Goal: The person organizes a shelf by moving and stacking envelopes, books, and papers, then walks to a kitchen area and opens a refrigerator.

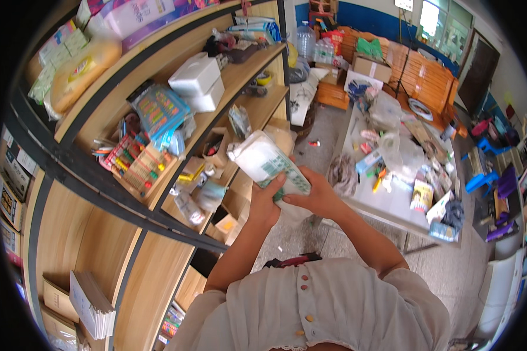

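Note:
A white plastic-wrapped packet (270, 160) with green printing is held between both hands, in front of the shelves. My left hand (265, 199) grips its lower left side, thumb on top. My right hand (314, 191) grips the lower right side, with its thumb near the bottom edge. Thin whitish plastic hangs below the packet. On the shelf to the left are a wooden abacus (142, 171), a blue patterned pack (160, 109) and white foam boxes (197, 81).
Black-framed wooden shelves (175, 210) rise at the left. A cluttered table (391, 210) with plastic bags (399, 149) stands at the right. Blue stools (481, 180) are beyond it. Cardboard boxes (371, 68) and an orange wooden bench (430, 79) are at the back.

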Tool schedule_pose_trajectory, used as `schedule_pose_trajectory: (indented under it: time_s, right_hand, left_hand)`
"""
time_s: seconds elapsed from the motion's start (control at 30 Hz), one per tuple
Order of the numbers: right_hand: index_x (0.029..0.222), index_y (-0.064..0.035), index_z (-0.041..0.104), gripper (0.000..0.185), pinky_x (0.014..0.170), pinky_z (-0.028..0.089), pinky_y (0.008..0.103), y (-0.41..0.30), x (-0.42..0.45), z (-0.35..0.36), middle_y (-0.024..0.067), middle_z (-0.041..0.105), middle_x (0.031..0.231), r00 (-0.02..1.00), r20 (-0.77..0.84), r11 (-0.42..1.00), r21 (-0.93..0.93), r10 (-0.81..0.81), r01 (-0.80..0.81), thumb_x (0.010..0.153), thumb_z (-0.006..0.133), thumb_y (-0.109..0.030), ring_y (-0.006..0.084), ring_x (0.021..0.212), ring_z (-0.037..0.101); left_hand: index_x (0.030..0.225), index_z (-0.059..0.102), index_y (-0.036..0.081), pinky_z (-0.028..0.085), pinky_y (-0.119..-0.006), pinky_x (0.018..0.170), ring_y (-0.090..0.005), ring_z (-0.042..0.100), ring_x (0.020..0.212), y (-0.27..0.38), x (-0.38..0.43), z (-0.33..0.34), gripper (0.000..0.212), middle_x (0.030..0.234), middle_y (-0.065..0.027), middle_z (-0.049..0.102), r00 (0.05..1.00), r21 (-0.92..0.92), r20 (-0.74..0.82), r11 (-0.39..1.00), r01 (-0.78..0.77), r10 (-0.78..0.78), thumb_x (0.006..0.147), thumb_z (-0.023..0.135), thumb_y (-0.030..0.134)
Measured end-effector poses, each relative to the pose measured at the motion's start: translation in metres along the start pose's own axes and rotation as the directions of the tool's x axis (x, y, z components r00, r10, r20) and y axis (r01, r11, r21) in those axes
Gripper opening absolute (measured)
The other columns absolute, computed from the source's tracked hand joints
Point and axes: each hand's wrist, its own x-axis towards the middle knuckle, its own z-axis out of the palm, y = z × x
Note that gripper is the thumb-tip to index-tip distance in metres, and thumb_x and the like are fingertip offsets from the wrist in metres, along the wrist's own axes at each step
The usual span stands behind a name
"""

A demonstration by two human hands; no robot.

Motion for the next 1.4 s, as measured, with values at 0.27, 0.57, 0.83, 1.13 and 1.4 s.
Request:
schedule_pose_trajectory:
  time_s: [0.27,0.57,0.83,1.13,1.4]
  right_hand:
    - [0.108,-0.0018,0.048,0.053,0.076,0.042,0.0274,0.003,0.077,-0.073,0.0067,0.056,0.095,0.963,0.270,0.980,0.187,0.021,-0.074,0.065,0.072,-0.020,0.0135,0.088,0.052]
    - [0.109,-0.0021,0.048,0.041,0.051,0.050,0.0271,0.011,0.127,-0.051,0.0105,0.059,0.093,0.974,0.098,0.560,0.805,0.202,-0.197,0.073,0.065,-0.013,0.0200,0.079,0.060]
    - [0.102,-0.0016,0.053,0.034,0.045,0.048,0.0253,-0.015,0.250,-0.172,0.0081,0.060,0.087,0.834,-0.551,0.822,0.469,-0.014,0.324,0.071,0.065,-0.007,0.0153,0.065,0.059]
    - [0.102,0.0012,0.053,0.036,0.053,0.049,0.0270,-0.040,0.507,-0.287,0.0131,0.061,0.085,0.831,-0.413,0.868,0.162,-0.372,0.469,0.072,0.067,-0.011,0.0188,0.066,0.061]
    - [0.098,-0.0028,0.056,0.041,0.051,0.047,0.0216,-0.074,0.629,-0.249,0.0097,0.061,0.087,0.935,0.254,0.968,0.089,-0.249,0.234,0.070,0.069,-0.030,0.0155,0.067,0.061]
  left_hand:
    - [0.117,0.040,0.002,0.039,-0.037,0.090,-0.0243,0.050,0.100,0.023,0.088,0.021,0.051,0.108,-0.0107,0.052,0.964,0.070,-0.208,0.985,-0.157,0.168,0.073,0.064,0.015]
    - [0.116,0.042,0.009,0.041,-0.035,0.086,-0.0198,0.051,0.095,0.065,0.154,0.025,0.046,0.104,-0.0046,0.053,0.883,0.020,-0.292,0.925,-0.379,0.368,0.075,0.063,0.013]
    - [0.124,0.032,0.011,0.038,-0.038,0.089,-0.0204,0.050,0.100,0.087,0.138,-0.023,0.054,0.113,-0.0090,0.049,0.933,0.151,-0.116,0.935,-0.322,0.340,0.078,0.059,0.018]
    - [0.124,0.034,0.010,0.040,-0.033,0.084,-0.0202,0.053,0.090,0.062,0.112,-0.082,0.054,0.103,-0.0108,0.052,0.902,0.183,-0.398,0.978,-0.099,0.166,0.076,0.058,0.011]
    - [0.122,0.037,0.010,0.044,-0.031,0.076,-0.0151,0.055,0.082,0.066,0.086,-0.107,0.044,0.093,-0.0075,0.056,0.699,0.249,-0.664,0.960,-0.128,0.265,0.081,0.051,0.010]
